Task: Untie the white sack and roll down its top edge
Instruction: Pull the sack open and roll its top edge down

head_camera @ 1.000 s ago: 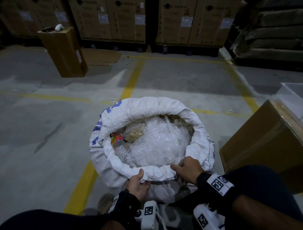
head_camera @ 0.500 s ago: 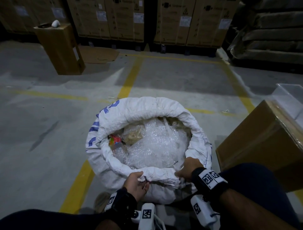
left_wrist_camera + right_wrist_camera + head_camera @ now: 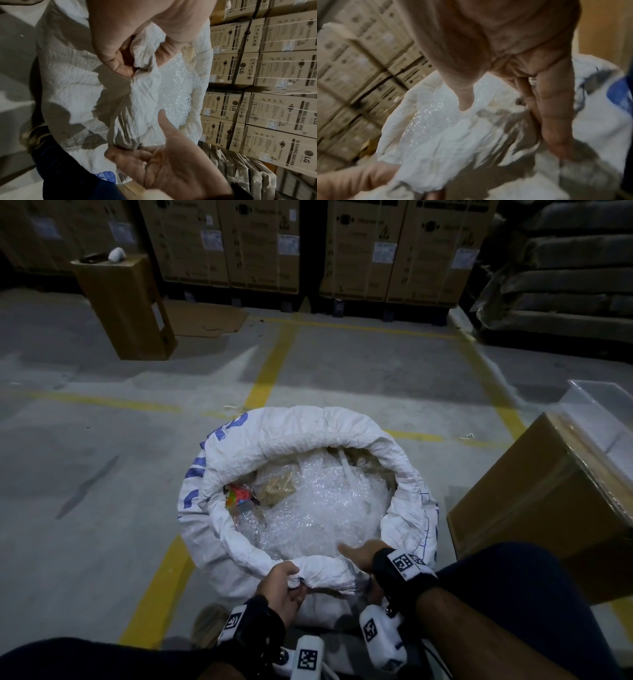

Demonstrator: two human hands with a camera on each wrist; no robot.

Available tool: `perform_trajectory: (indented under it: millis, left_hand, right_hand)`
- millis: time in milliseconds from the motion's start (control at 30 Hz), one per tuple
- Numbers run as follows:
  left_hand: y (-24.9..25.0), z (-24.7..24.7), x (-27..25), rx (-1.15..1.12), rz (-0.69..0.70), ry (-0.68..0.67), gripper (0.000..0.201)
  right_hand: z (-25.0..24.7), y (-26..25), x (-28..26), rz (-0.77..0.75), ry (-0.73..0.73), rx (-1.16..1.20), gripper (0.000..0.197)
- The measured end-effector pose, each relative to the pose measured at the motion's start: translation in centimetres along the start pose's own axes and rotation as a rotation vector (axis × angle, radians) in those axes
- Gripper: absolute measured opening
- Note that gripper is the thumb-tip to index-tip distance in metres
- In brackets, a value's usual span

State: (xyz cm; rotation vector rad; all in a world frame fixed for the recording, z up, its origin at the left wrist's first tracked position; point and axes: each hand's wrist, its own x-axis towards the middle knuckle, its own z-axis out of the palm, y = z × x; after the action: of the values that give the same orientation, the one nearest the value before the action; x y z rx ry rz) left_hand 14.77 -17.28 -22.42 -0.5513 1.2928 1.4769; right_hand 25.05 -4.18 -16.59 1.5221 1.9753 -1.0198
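White sack (image 3: pixel 308 440) open at frame centre, rolled rim, bubble wrap (image 3: pixel 325 501) inside, left hand (image 3: pixel 281 587) pinching near rim, right hand (image 3: pixel 363 553) beside it, fingers relaxed, gripping nothing

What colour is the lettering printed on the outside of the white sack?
Blue lettering on the white sack, clearest in the head view.

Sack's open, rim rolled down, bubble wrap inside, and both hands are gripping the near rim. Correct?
Not quite: only the left hand grips the near rim of the sack. The right hand is open at the rim, thumb out, as the left wrist view shows. The bubble wrap is right.
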Motion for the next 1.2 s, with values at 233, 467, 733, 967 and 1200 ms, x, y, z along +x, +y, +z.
perform_trajectory:
  millis: [233, 467, 733, 967, 1200]
  left_hand:
    - [0.2, -0.4, 0.8, -0.099, -0.043, -0.049, 0.018]
    - [0.8, -0.5, 1.7, -0.053, -0.098, -0.094, 0.050]
    - [1.1, 0.2, 0.0, 0.240, -0.135, -0.101, 0.017]
    - [0.8, -1.0, -2.0, 0.872, 0.179, 0.340, 0.070]
    - [2.9, 1.3, -2.8, 1.603, 0.395, 0.452, 0.058]
  right_hand:
    - [1.9, 1.1, 3.2, 0.052, 0.020, 0.694, 0.047]
    - [2.3, 1.2, 3.2, 0.098, 0.192, 1.039, 0.044]
    - [3.3, 2.1, 3.4, 0.131, 0.188, 1.447, 0.032]
    - [4.5, 2.4, 1.8, 0.174, 0.150, 1.444, 0.019]
    - [4.9, 2.3, 2.5, 0.155, 0.133, 1.415, 0.092]
